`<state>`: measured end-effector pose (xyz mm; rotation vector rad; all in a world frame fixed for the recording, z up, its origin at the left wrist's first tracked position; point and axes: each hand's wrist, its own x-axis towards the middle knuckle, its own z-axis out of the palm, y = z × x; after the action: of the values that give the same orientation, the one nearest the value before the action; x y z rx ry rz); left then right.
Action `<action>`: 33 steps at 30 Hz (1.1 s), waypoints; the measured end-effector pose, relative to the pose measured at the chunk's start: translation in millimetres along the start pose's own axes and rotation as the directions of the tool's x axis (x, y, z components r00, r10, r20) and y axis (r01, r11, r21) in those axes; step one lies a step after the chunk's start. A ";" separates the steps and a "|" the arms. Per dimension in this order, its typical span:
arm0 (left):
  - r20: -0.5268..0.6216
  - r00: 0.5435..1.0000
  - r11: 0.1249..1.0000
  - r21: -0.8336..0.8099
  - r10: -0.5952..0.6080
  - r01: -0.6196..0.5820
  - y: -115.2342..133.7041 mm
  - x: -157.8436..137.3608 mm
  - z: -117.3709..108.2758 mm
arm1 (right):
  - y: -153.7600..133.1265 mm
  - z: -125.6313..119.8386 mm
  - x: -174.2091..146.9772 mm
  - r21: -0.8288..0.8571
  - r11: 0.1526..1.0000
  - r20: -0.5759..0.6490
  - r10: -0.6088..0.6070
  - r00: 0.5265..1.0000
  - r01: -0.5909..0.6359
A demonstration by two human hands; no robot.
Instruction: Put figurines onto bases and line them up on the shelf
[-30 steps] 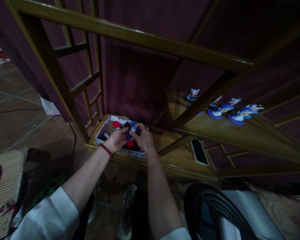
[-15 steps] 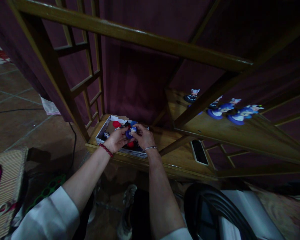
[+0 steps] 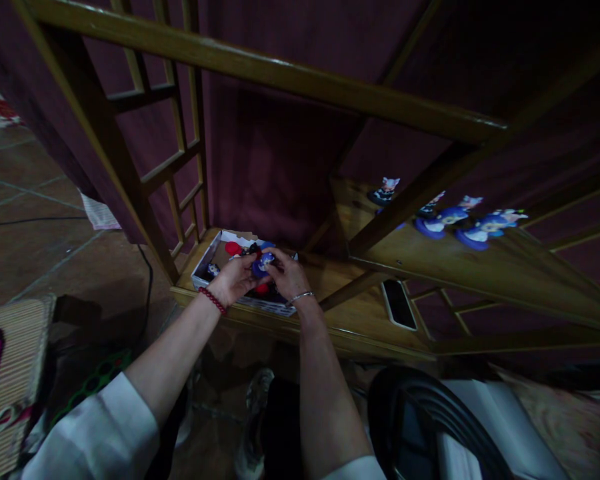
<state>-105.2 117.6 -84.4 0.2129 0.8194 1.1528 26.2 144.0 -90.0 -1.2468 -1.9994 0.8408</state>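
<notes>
Between my two hands is a small blue and white figurine (image 3: 264, 263) on a dark blue base. My left hand (image 3: 234, 280) has its fingers round the base from the left. On the other side, my right hand (image 3: 289, 275) pinches the figurine's upper part with thumb and fingers. Beneath both hands stands a shallow white cardboard box (image 3: 200, 272), holding several small items. A red piece (image 3: 233, 248) and another blue-and-white figurine (image 3: 213, 269) show inside it; my hands hide much of the rest.
The box sits on a low wooden shelf (image 3: 345, 327) with a phone (image 3: 399, 305) at right. Several figurines, one at the front (image 3: 485, 230), stand on the raised shelf (image 3: 380, 243). A wooden rail (image 3: 280, 70) crosses above my hands. A black round-rimmed object (image 3: 420, 400) stands below right.
My right hand's fingers have shifted slightly on the figurine, and more of its front shows. The box and the figurines on the shelf stay where they were.
</notes>
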 end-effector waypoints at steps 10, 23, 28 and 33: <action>-0.010 1.000 1.000 -0.010 0.001 -0.001 1.1 3.9 -2.6 | 1.8 0.2 0.7 0.011 1.000 -0.062 0.005 0.998 -0.005; -0.013 1.000 1.000 0.001 -0.006 0.006 3.1 0.0 0.3 | 18.3 2.9 7.8 0.085 0.992 -0.136 0.102 0.985 -0.091; 0.002 1.000 1.000 0.000 -0.014 0.014 2.9 0.9 -0.3 | 18.0 2.3 8.2 0.141 0.987 -0.131 0.101 0.986 -0.082; 0.011 1.000 1.000 -0.001 -0.010 0.010 2.6 0.9 -0.3 | 18.1 3.7 8.0 0.184 0.980 -0.143 0.096 0.985 -0.069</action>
<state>-107.1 119.4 -83.7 0.2143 0.8091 1.1421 29.8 157.0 -105.0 -1.2580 -1.7225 0.9154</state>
